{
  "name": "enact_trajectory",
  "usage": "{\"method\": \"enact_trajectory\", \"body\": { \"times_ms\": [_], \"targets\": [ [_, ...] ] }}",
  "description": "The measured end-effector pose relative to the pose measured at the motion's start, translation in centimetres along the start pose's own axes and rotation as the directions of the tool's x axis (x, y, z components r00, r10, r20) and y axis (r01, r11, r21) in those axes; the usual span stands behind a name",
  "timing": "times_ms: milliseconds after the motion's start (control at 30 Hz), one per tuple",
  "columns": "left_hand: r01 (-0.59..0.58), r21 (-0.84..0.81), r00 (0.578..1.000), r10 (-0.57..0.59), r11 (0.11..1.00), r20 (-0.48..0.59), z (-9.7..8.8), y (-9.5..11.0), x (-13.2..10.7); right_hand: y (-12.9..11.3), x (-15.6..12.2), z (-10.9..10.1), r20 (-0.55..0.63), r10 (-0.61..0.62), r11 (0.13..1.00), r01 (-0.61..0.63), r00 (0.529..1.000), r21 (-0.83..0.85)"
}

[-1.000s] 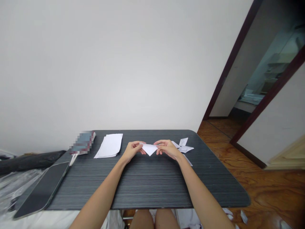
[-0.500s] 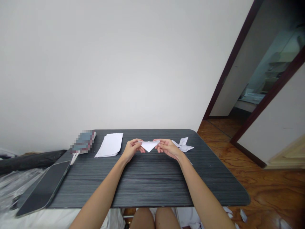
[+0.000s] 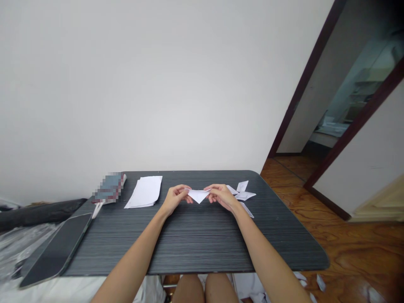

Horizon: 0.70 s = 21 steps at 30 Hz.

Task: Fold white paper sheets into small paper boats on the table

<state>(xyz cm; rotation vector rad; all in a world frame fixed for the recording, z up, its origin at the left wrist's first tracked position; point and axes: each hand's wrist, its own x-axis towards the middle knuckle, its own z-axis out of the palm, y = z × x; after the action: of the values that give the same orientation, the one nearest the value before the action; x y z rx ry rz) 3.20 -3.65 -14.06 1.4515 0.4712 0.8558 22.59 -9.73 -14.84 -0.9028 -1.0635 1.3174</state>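
Both of my hands hold a small white paper folded into a downward-pointing triangle (image 3: 198, 195) just above the dark striped table (image 3: 189, 235). My left hand (image 3: 175, 198) pinches its left corner, fingers closed. My right hand (image 3: 221, 195) pinches its right corner the same way. A stack of white sheets (image 3: 144, 192) lies to the left of my left hand. Several folded white paper pieces (image 3: 243, 193) lie on the table just beyond my right hand.
A blurred book-like object (image 3: 109, 187) rests at the table's back left corner. A dark tablet (image 3: 53, 252) lies off the table's left edge. Paper scraps (image 3: 320, 283) litter the wooden floor at right. A doorway (image 3: 344, 109) opens at right.
The folded paper and both hands stayed almost in place, shifting only slightly; the grip on both corners is unchanged.
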Motion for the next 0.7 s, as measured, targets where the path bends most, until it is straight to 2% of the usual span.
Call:
{"method": "enact_trajectory", "body": {
  "times_ms": [167,400,500,600,700],
  "targets": [
    [0.006,-0.043,1.0,-0.008,0.999,-0.029,0.0,0.1,-0.1,-0.1,0.0,0.1,-0.028,-0.017,0.998,0.018,0.999,0.054],
    [0.025,-0.228,0.994,-0.048,0.973,-0.096,0.0,0.6,-0.3,-0.6,-0.4,0.4,0.03,-0.032,0.985,0.027,0.999,0.173],
    [0.006,-0.256,0.996,-0.029,0.967,-0.086,0.3,0.9,-0.4,-0.3,-0.3,0.7,-0.024,-0.072,0.982,0.075,0.997,0.173],
    [-0.004,-0.199,0.995,-0.016,0.98,-0.1,0.5,0.8,-0.4,0.3,0.1,1.0,-0.13,-0.115,0.982,0.132,0.985,0.135],
    [-0.005,-0.018,0.987,0.002,1.0,-0.16,0.4,0.4,-0.2,0.9,0.4,1.4,-0.215,-0.15,0.987,0.158,0.965,0.023]
  ]
}}
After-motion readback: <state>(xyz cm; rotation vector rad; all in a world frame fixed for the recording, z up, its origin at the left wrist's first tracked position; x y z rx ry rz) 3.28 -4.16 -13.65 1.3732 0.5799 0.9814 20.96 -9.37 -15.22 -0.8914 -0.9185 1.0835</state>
